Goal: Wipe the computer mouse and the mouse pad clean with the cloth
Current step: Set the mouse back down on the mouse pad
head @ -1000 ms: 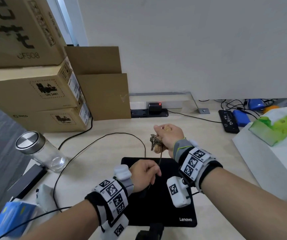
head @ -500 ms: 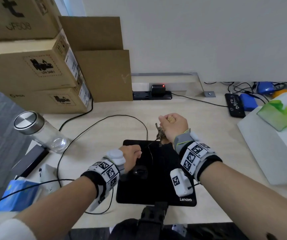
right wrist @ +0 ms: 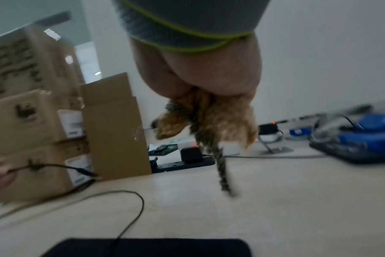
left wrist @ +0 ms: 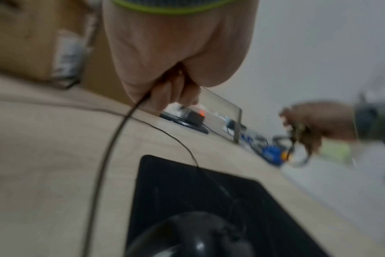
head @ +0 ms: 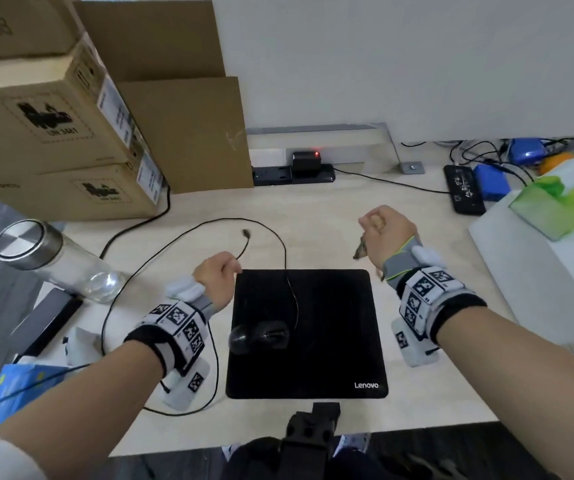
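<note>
A black mouse pad (head: 327, 341) lies in front of me on the desk. On its left half sits the black mouse (head: 261, 337), untouched; its thin cable (head: 289, 292) runs back off the pad. My left hand (head: 221, 271) is at the pad's far left corner and pinches a black cable (left wrist: 130, 111) near its plug end (head: 245, 233). My right hand (head: 384, 228) is raised beyond the pad's far right corner and grips a bunched tan cloth (right wrist: 209, 118), with a patterned strip hanging below. The left wrist view shows the mouse (left wrist: 193, 238) close below.
Cardboard boxes (head: 53, 126) are stacked at the back left, and a glass jar with a metal lid (head: 46, 258) lies beside them. A power strip (head: 292, 173) sits by the wall. A white box (head: 555, 271) with a green pack (head: 552, 202) stands on the right. Cable loops (head: 112, 306) lie left of the pad.
My left hand has left the mouse and moved left and back to the pad's corner, holding the cable. My right hand with the cloth has swung right, off the pad.
</note>
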The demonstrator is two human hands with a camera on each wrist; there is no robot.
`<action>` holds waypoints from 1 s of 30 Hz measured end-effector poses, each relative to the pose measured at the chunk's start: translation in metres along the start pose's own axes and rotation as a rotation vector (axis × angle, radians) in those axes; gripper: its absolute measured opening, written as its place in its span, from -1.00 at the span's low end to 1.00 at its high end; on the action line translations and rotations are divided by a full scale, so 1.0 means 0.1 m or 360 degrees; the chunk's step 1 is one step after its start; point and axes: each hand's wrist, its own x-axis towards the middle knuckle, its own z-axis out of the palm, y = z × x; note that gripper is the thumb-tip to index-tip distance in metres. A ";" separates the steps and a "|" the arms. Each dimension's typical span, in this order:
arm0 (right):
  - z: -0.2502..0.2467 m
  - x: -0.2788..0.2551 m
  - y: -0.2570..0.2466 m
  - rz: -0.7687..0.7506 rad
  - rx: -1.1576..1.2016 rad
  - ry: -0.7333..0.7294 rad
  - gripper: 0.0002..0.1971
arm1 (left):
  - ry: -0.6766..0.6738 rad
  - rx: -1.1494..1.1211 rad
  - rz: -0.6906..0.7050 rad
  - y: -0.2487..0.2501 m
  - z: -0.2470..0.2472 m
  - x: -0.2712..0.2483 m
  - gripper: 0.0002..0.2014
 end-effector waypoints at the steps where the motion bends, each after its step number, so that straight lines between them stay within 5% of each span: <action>1: -0.02 0.00 -0.02 -0.0007 -0.0081 -0.0140 -0.84 | -0.0043 0.0006 0.0034 -0.01 0.03 0.00 -0.73; 6: 0.09 -0.06 -0.12 0.0094 -0.0104 -0.0492 -0.61 | -0.0381 0.0199 0.0087 -0.13 0.32 -0.08 -0.89; 8: 0.15 -0.10 -0.13 0.0173 -0.0015 -0.0633 -0.58 | -0.0590 0.0406 0.0200 -0.14 0.36 -0.16 -0.66; 11: 0.26 -0.22 -0.03 0.0104 -0.0058 -0.0779 -0.86 | -0.0798 0.0927 0.0349 -0.18 0.40 -0.34 -0.37; 13: 0.31 -0.28 0.07 0.0095 -0.0012 -0.0773 -0.75 | -0.0794 0.1131 0.0457 -0.26 0.44 -0.45 -0.34; 17: 0.32 -0.33 0.17 0.0206 0.0242 -0.0719 -0.76 | -0.0545 0.0853 0.0403 -0.32 0.50 -0.45 -0.48; 20: 0.30 -0.38 0.27 0.0163 0.0191 -0.0730 -0.90 | -0.0383 0.0459 0.0145 -0.11 0.56 -0.37 -0.40; 23: 0.30 -0.41 0.35 0.0171 0.0162 -0.0770 -0.80 | -0.0265 0.0191 0.0017 0.23 0.70 -0.30 -0.30; 30: 0.02 -0.34 0.54 0.0364 0.0151 -0.0731 -0.59 | -0.0480 -0.0170 0.0143 0.95 1.19 -0.28 -0.31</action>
